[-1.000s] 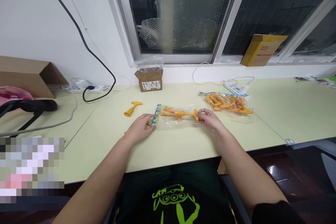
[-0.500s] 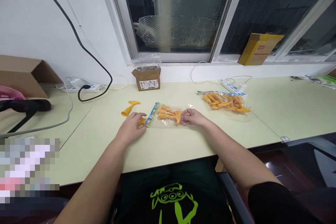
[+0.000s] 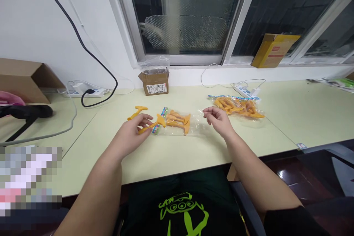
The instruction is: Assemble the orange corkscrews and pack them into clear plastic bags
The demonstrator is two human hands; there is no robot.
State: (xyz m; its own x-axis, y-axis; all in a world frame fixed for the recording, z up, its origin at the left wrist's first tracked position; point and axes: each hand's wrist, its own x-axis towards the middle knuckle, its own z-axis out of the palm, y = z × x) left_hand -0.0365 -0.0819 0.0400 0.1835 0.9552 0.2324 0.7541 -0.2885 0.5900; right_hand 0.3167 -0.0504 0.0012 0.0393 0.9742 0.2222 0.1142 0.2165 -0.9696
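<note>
My left hand [image 3: 135, 131] grips an orange T-shaped plastic piece [image 3: 160, 121], whose wide end sticks out over the header of a clear plastic bag [image 3: 196, 128]. Inside that bag lie several similar orange pieces [image 3: 178, 122]. At the bag's right end, my right hand [image 3: 218, 120] has its fingers curled, with thumb and forefinger pinched at the edge of the clear film. One more orange piece [image 3: 140, 108] rests on the table behind my left hand, partly hidden by it.
A filled bag of orange pieces [image 3: 238, 107] lies to the right. Near the window stands a small open cardboard box [image 3: 156, 83]. Power strips [image 3: 246, 92] and cables lie along the wall. A larger carton [image 3: 24, 79] and a black arm-like object [image 3: 30, 112] are at left.
My left hand has picked up the orange piece and raised it over the bag's header. My right hand has shifted right, from beside the pieces to the bag's end. The bagged pieces have moved slightly.
</note>
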